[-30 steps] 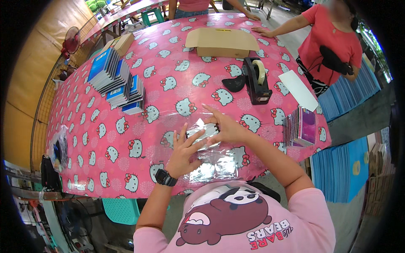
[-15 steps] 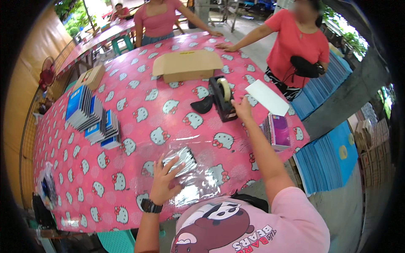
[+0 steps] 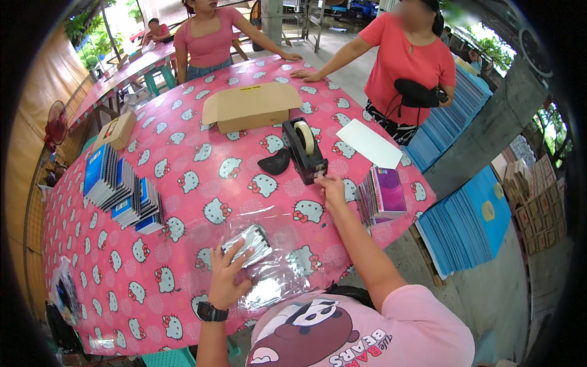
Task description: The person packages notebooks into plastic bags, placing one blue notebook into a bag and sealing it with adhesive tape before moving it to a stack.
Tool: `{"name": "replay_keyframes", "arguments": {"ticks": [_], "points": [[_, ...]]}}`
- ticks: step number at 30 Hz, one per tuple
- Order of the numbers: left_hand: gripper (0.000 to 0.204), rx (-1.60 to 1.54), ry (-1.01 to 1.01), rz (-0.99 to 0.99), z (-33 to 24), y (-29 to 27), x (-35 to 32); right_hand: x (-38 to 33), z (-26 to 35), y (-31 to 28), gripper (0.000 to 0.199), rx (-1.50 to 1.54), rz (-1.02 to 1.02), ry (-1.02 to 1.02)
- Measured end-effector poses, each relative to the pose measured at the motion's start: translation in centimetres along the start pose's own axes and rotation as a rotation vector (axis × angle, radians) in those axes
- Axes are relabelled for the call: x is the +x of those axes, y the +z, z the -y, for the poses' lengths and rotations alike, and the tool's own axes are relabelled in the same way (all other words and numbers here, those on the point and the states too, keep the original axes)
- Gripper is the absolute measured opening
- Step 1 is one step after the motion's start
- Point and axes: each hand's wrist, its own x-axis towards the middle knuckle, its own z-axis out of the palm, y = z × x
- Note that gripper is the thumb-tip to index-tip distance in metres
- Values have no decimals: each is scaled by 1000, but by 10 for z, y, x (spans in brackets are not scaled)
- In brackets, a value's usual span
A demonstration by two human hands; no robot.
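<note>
Right hand (image 3: pixel 332 188) at tape dispenser (image 3: pixel 305 151); left hand (image 3: pixel 227 276) pressing wrapped packet (image 3: pixel 249 243).

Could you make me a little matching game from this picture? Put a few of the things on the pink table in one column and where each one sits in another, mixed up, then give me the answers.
Things:
1. tape dispenser
2. cardboard box
3. clear plastic wrap
4. stack of blue notebooks

Places:
A. far side of the table, flaps open
B. under the left hand
C. left part of the table, fanned in a pile
D. at the fingertips of the right hand

Pairs: 1-D, 2-A, 3-B, 4-C
</note>
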Motion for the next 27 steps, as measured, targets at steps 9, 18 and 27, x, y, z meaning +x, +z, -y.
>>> {"name": "replay_keyframes", "arguments": {"ticks": [9, 18, 27], "points": [[71, 51, 1, 36, 1, -3, 0, -85, 75, 91, 28, -110, 1184, 468], [76, 86, -14, 101, 2, -9, -2, -118, 90, 128, 31, -608, 1511, 204], [82, 97, -16, 141, 2, -10, -2, -145, 102, 130, 59, -1413, 1167, -526]]}}
